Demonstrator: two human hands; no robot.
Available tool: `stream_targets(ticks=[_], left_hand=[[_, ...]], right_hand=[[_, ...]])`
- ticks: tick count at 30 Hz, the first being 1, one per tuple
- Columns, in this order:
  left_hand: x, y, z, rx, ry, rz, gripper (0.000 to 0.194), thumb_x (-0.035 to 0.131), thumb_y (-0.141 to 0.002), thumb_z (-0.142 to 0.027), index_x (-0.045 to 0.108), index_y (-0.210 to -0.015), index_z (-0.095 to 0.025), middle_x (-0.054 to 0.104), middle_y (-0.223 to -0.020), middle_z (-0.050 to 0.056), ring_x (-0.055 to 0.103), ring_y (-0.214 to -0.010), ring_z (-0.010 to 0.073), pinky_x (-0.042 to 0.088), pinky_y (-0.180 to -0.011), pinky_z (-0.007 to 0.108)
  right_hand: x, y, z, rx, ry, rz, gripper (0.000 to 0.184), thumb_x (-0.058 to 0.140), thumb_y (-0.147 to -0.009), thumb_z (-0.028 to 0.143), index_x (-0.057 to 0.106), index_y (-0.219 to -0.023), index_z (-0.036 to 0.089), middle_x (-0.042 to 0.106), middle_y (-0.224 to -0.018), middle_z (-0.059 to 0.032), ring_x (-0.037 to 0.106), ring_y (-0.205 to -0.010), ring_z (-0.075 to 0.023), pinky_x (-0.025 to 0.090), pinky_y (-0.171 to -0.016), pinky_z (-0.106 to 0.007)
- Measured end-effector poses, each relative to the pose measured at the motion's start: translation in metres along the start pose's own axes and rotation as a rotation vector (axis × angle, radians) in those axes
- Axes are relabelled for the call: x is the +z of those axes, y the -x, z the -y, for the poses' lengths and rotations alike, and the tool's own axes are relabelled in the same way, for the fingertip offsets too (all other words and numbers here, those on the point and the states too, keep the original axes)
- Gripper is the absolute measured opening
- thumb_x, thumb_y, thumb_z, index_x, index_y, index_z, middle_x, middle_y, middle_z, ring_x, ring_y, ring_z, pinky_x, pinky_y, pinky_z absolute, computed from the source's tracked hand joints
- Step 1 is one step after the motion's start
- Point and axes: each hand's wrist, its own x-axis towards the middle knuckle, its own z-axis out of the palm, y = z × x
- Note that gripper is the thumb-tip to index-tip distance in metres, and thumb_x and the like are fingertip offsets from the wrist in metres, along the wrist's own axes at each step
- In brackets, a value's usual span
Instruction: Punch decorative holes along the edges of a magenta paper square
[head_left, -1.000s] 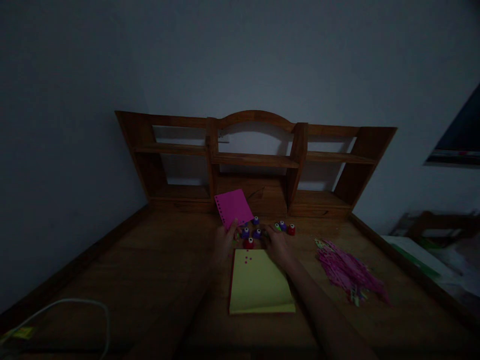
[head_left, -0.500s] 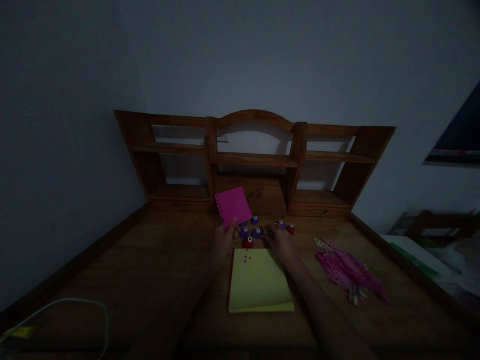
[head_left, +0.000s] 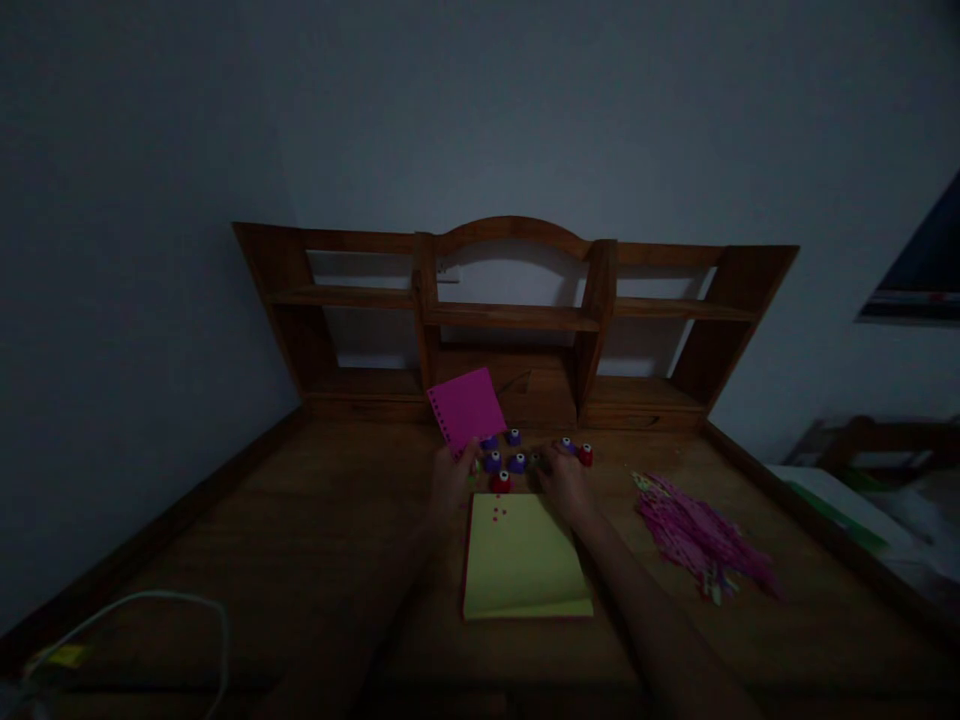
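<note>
My left hand pinches the lower corner of a pink paper sheet, which is tilted and has a row of holes along its left edge. Close to this hand are purple paper punches and a red paper punch. My right hand has its fingers curled at a dark greenish paper punch, partly hidden by the fingertips. Below the hands lies a pad of yellow paper with several tiny pink paper dots on its upper left part.
Another red punch stands right of my right hand. A pile of pink and pale paper strips lies on the wooden desk at right. A wooden shelf unit borders the back, and a white cable crosses the front left.
The view has shifted slightly. My left hand still holds the pink sheet, and my right hand stays at the greenish punch with little visible movement.
</note>
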Motion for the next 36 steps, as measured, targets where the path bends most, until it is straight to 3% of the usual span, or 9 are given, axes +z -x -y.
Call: stream_targets(ticks=[6, 15, 24, 28, 33, 36], left_hand=[[-0.002, -0.003, 0.006, -0.036, 0.052, -0.012, 0.037, 0.065, -0.075, -0.049, 0.068, -0.070, -0.013, 0.054, -0.049, -0.001, 0.050, -0.045, 0.0123, 0.039, -0.047, 0.023], [-0.004, -0.009, 0.017, -0.133, 0.236, 0.021, 0.043, 0.071, -0.067, -0.054, 0.068, -0.074, -0.012, 0.062, -0.062, 0.003, 0.053, -0.049, 0.0118, 0.041, -0.048, 0.022], [0.000, -0.008, 0.003, -0.231, 0.455, 0.137, 0.048, 0.076, -0.061, -0.058, 0.060, -0.069, -0.014, 0.058, -0.061, 0.000, 0.050, -0.048, 0.0090, 0.040, -0.046, 0.020], [0.005, -0.006, -0.004, -0.268, 0.498, 0.234, 0.048, 0.075, -0.062, -0.058, 0.058, -0.066, -0.014, 0.052, -0.056, -0.003, 0.043, -0.043, 0.0065, 0.035, -0.042, 0.019], [0.010, -0.001, -0.007, -0.306, 0.496, 0.245, 0.050, 0.078, -0.059, -0.057, 0.064, -0.076, -0.013, 0.061, -0.063, 0.001, 0.053, -0.050, 0.0105, 0.042, -0.048, 0.022], [0.012, 0.001, -0.006, -0.291, 0.476, 0.267, 0.050, 0.077, -0.060, -0.057, 0.066, -0.079, -0.012, 0.065, -0.066, 0.003, 0.054, -0.049, 0.0117, 0.042, -0.048, 0.023]], right_hand=[[0.001, -0.005, -0.004, -0.055, 0.000, -0.115, 0.020, 0.053, -0.084, 0.013, 0.065, -0.099, 0.018, 0.064, -0.098, -0.0081, 0.060, -0.089, -0.0203, 0.045, -0.080, -0.028], [-0.008, -0.005, -0.017, 0.025, 0.002, -0.328, 0.028, 0.042, -0.088, 0.019, 0.063, -0.106, 0.017, 0.063, -0.103, -0.0101, 0.059, -0.093, -0.0222, 0.044, -0.082, -0.031], [-0.010, -0.002, -0.014, 0.102, -0.081, -0.439, 0.033, 0.041, -0.090, 0.035, 0.063, -0.105, 0.014, 0.065, -0.103, -0.0138, 0.059, -0.094, -0.0252, 0.044, -0.083, -0.037], [-0.014, -0.005, 0.012, 0.136, -0.332, -0.404, 0.040, 0.047, -0.088, 0.048, 0.066, -0.103, 0.015, 0.069, -0.098, -0.0119, 0.063, -0.088, -0.0241, 0.047, -0.079, -0.035], [-0.011, -0.013, 0.045, 0.196, -0.627, -0.235, 0.047, 0.057, -0.080, 0.057, 0.069, -0.100, 0.016, 0.072, -0.093, -0.0102, 0.065, -0.080, -0.0239, 0.050, -0.072, -0.033], [-0.001, -0.014, 0.050, 0.186, -0.682, -0.220, 0.044, 0.062, -0.077, 0.058, 0.071, -0.090, 0.016, 0.072, -0.087, -0.0090, 0.064, -0.079, -0.0235, 0.050, -0.071, -0.033]])
